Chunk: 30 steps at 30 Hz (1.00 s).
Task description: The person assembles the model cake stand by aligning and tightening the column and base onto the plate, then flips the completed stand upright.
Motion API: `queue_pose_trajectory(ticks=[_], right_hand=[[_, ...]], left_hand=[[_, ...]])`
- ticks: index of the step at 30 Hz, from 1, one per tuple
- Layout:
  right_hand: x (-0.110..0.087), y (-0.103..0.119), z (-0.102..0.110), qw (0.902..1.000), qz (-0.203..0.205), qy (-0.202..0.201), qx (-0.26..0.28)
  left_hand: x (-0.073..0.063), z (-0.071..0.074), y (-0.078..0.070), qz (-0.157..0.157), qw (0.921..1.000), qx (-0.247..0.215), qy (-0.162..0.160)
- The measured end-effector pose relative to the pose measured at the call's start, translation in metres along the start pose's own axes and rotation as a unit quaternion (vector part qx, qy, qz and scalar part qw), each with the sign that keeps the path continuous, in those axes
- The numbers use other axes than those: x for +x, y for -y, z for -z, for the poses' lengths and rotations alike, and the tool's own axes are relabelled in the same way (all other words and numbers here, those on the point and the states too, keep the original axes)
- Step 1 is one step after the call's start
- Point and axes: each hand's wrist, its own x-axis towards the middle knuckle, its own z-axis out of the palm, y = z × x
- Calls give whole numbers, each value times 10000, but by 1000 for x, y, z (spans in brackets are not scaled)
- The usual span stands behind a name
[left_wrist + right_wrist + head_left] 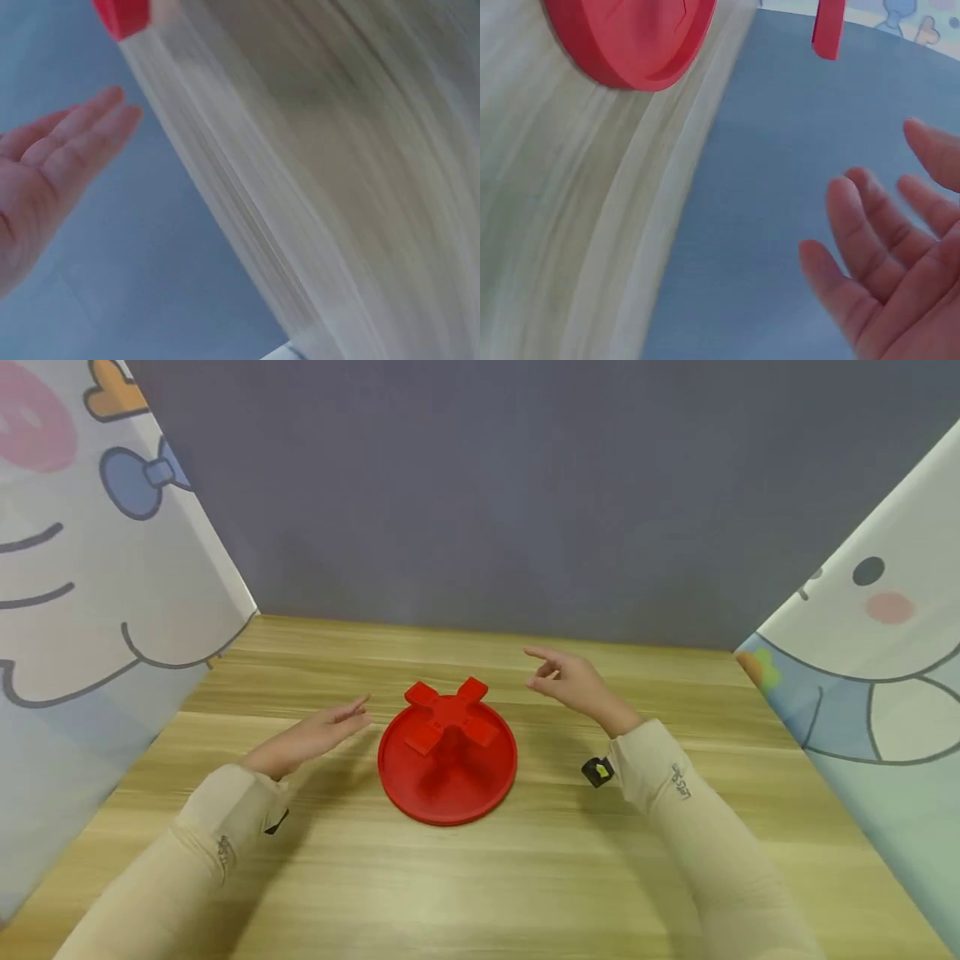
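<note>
A red round dish-like base (447,806) stands on the wooden table, with a red cross-shaped top (450,713) of flat, squared arms raised over its middle. To its left in the head view, my left hand (318,737) hovers with fingers extended, holding nothing. My right hand (573,681) is up on the other side, fingers loosely bent and empty. In the left wrist view, the tip of one red arm (124,15) shows beyond the fingers. The right wrist view has the dish's rim (641,81) and one arm end (828,34), both apart from the hand.
The wooden table (450,893) runs back to a dark grey panel (480,502). Cartoon-printed sheets, one on the left (97,568) and one on the right (885,635), flank the table. Small black devices sit at both cuffs, one by the right sleeve (597,772).
</note>
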Motion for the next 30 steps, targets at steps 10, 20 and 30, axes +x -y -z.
queue_pose_trajectory(ticks=[10,20,30], right_hand=[[-29,-34,1,9800,-1269,746,1341],[-43,-63,-18,9747,-1344,846,1573],[-43,-75,-43,9582,-1635,1090,2078]], left_hand=[[0,3,4,600,9897,-1296,126],[4,2,6,762,9881,-1329,131],[12,-7,11,1167,9855,-1159,416]])
